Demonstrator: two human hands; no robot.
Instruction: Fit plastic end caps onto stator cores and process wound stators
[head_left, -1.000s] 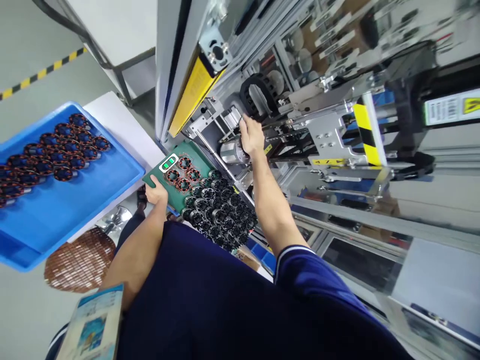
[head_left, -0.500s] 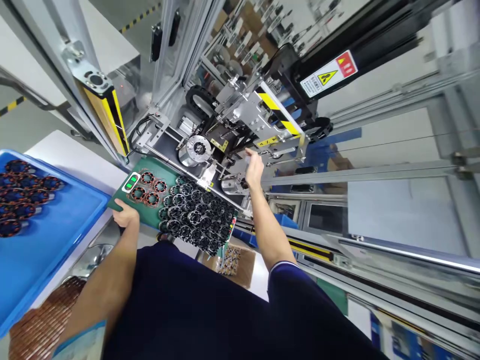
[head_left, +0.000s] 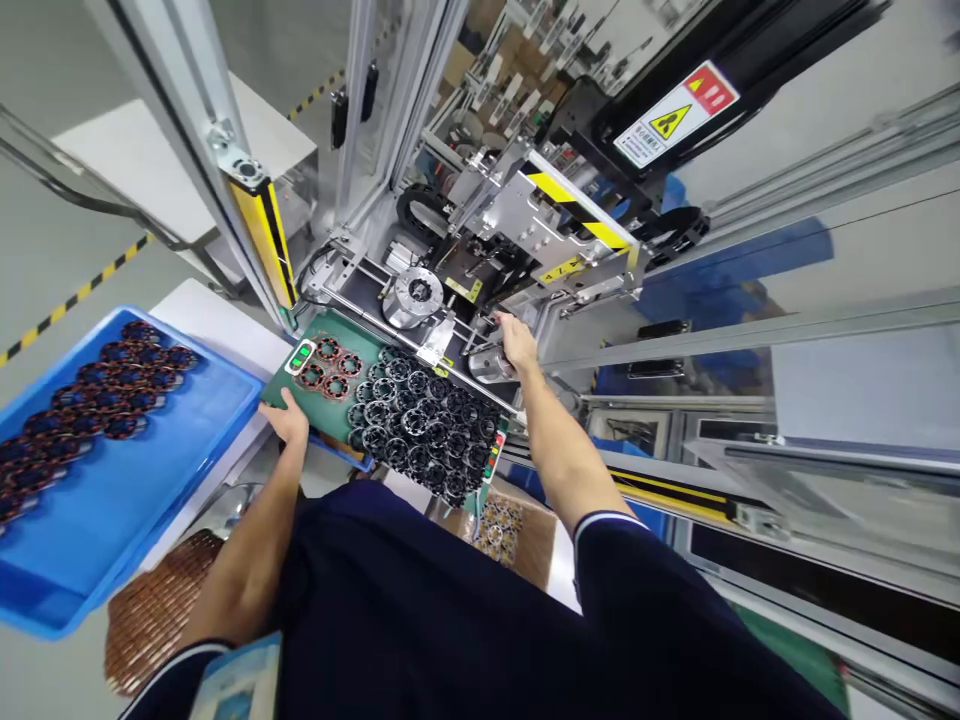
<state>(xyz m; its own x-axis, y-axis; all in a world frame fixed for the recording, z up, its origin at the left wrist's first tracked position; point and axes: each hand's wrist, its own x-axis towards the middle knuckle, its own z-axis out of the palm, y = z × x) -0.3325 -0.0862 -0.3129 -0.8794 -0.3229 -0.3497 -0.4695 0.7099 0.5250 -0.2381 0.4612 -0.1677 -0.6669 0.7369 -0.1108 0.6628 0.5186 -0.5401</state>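
Observation:
My left hand [head_left: 286,418] rests at the left front corner of the green work surface [head_left: 330,410], thumb apart from the fingers, holding nothing I can see. My right hand [head_left: 517,342] is at the right metal cylinder fixture [head_left: 489,364], its fingers curled together over the upper end; what they grip is hidden. A second round fixture [head_left: 414,296] stands uncovered to the left on the machine. On the green surface lie several copper-wound stator rings [head_left: 334,387] beside a small white panel with green buttons [head_left: 301,357]. Several black unwound cores [head_left: 415,422] crowd its right part.
At the left, a blue tray [head_left: 142,520] holds rows of wound stators [head_left: 105,375]. The machine head with a black-yellow striped plate [head_left: 577,212] hangs behind the fixtures. Yellow-black posts [head_left: 266,240] flank the opening. A cardboard box [head_left: 536,545] with small parts stands below.
My right hand has come down from above onto the right fixture. My left hand remains by the surface's left corner. The whole view has shifted, so the scene sits further right.

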